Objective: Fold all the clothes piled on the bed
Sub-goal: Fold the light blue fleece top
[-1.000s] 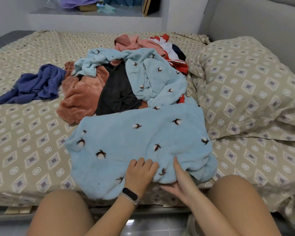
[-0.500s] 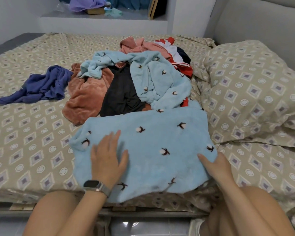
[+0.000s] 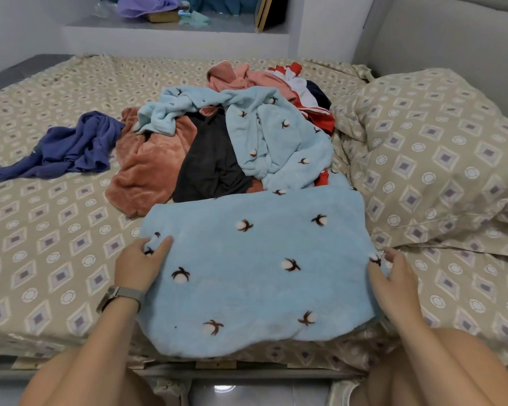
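Your left hand grips the left edge of the blue fleece and your right hand grips its right edge, so it lies sideways between them.

Both hands grip side edges of flat blue fleece garment; left hand, right hand.

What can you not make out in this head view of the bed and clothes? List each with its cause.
- Red and white garment: head view, mostly buried under the pile.
- Black garment: type unclear, overlapped by the crumpled blue fleece.
- Shelf items: cut by the top edge.
- Right hand fingertips: tucked behind the flat blue fleece.
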Motion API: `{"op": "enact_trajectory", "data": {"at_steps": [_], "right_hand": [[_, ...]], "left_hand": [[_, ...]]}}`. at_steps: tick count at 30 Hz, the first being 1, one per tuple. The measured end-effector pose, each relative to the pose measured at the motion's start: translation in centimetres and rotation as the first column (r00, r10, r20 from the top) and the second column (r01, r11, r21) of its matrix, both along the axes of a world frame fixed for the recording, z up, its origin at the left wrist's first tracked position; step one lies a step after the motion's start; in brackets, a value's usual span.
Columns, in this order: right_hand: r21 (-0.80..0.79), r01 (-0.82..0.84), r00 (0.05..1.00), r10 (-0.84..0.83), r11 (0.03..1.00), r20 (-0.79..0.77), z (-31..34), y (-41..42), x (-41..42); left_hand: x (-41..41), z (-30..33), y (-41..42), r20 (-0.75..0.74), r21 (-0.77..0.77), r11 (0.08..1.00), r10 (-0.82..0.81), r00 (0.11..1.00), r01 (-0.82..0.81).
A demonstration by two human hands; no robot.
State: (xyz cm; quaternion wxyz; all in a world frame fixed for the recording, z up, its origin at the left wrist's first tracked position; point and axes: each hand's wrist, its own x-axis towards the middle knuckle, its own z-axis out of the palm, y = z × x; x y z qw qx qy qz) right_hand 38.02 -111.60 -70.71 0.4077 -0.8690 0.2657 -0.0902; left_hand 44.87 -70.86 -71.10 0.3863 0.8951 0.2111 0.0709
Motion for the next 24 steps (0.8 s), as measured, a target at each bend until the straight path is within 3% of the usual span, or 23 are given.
{"op": "enact_trajectory", "data": {"at_steps": [3,4,6,7,8,9,10,12,14,15,17,18,19,21,22,24], "right_hand": [[0.181,-0.021,0.994,0.040,0.983,-0.102,0.1,0.7,0.4],[0.202,-0.018,0.992,0.043,0.979,-0.117,0.0,0.8,0.5],[0.228,-0.028,0.987,0.062,0.973,-0.145,0.0,1.0,0.7],[0.238,-0.032,0.982,0.075,0.971,-0.173,-0.1,1.0,0.8],[0.249,-0.030,0.975,0.084,0.968,-0.206,-0.3,1.1,0.9],[0.253,-0.024,0.967,0.086,0.967,-0.239,-0.3,1.1,1.0],[0.254,-0.019,0.963,0.085,0.967,-0.254,-0.5,1.0,1.2],[0.279,-0.009,0.962,0.084,0.960,-0.260,-0.4,0.9,1.6],[0.348,0.002,0.964,0.091,0.937,-0.251,0.2,0.7,1.9],[0.388,0.000,0.965,0.102,0.922,-0.243,0.5,0.6,2.1],[0.443,-0.004,0.963,0.123,0.897,-0.239,0.9,0.3,2.4],[0.461,0.004,0.962,0.123,0.887,-0.244,1.0,0.2,2.5],[0.477,0.010,0.962,0.122,0.879,-0.244,1.1,0.3,2.6],[0.524,0.027,0.961,0.122,0.851,-0.247,1.0,0.5,2.8],[0.565,0.037,0.958,0.132,0.824,-0.256,1.1,0.6,2.9],[0.669,0.054,0.948,0.173,0.742,-0.268,1.4,0.8,2.9]], "left_hand": [[0.4,0.7,0.5,0.025,-0.231,0.973,0.018,1.000,-0.012],[0.6,1.0,0.5,0.039,-0.418,0.907,0.071,0.997,-0.048],[1.0,1.4,0.5,-0.007,-0.782,0.620,0.095,0.995,-0.065],[1.2,1.3,0.6,-0.043,-0.871,0.486,0.075,0.996,-0.075],[1.4,0.9,0.8,-0.075,-0.894,0.439,0.043,0.996,-0.086],[1.4,0.4,0.9,-0.109,-0.869,0.483,0.023,0.994,-0.107],[1.5,-0.3,1.2,-0.156,-0.792,0.592,0.044,0.987,-0.151],[1.5,-1.3,1.8,-0.219,-0.474,0.841,0.175,0.960,-0.262],[1.0,-0.8,1.2,-0.090,-0.153,0.954,0.247,0.965,-0.259],[0.7,-0.4,0.7,0.082,0.013,0.982,0.189,0.979,-0.191],[-0.2,1.0,-1.2,0.404,0.313,0.950,-0.113,0.908,-0.021],[-0.8,1.3,-2.4,0.445,0.421,0.903,-0.288,0.848,0.086],[-1.5,1.1,-3.5,0.392,0.512,0.836,-0.433,0.812,0.198],[-2.3,-0.4,-5.2,0.107,0.631,0.671,-0.571,0.814,0.388],[-2.4,-1.5,-5.7,-0.078,0.654,0.586,-0.576,0.813,0.478],[-2.1,-3.0,-6.3,-0.317,0.630,0.505,-0.527,0.789,0.590]]}}
